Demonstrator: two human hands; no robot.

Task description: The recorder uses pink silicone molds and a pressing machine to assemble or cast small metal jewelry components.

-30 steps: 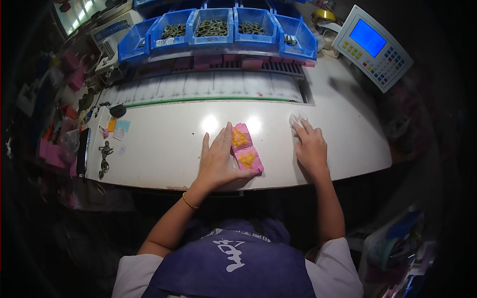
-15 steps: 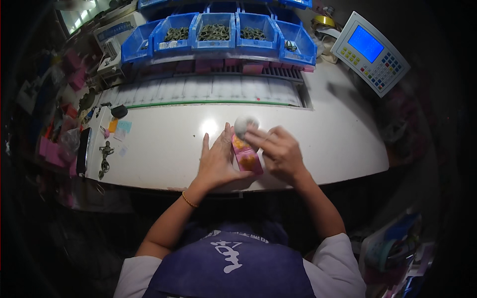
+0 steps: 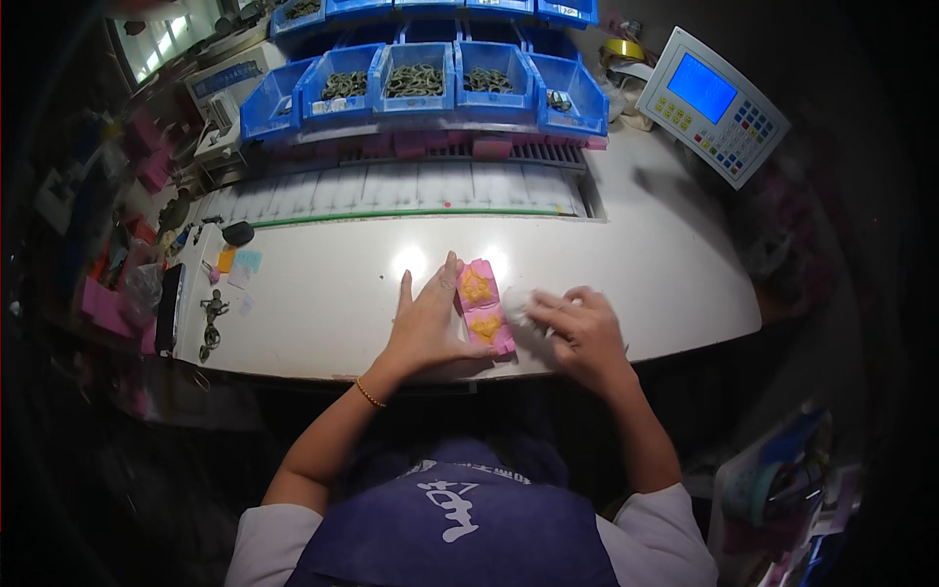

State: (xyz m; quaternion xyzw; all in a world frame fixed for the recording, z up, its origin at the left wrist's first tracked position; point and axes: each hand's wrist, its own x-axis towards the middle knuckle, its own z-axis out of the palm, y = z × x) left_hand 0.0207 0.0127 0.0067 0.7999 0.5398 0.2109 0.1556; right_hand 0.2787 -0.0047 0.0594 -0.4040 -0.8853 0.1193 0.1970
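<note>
On the white worktop lies a long pink mould (image 3: 480,304) with two yellow patterned shapes on its upper face, one above the other. My left hand (image 3: 427,311) holds it from the left: the thumb is at its near end, a finger along the far left edge, another finger spread away. Just right of the mould, my right hand (image 3: 587,338) grips a rounded, soft white bundle (image 3: 521,306), probably a powder bag. That bundle is slightly blurred and its underside is hidden, so I cannot tell whether it touches the mould.
Blue bins (image 3: 415,83) with small dark green pieces stand at the back, above a white panel strip (image 3: 391,191). A control box (image 3: 712,106) with a blue screen is at the far right. Dark green linked pieces (image 3: 212,323) lie at the left, near a black lump (image 3: 238,233).
My right hand has brought the white bundle off the mould's far end, toward me and to the right. Both yellow shapes now show fully. My left hand keeps its hold.
</note>
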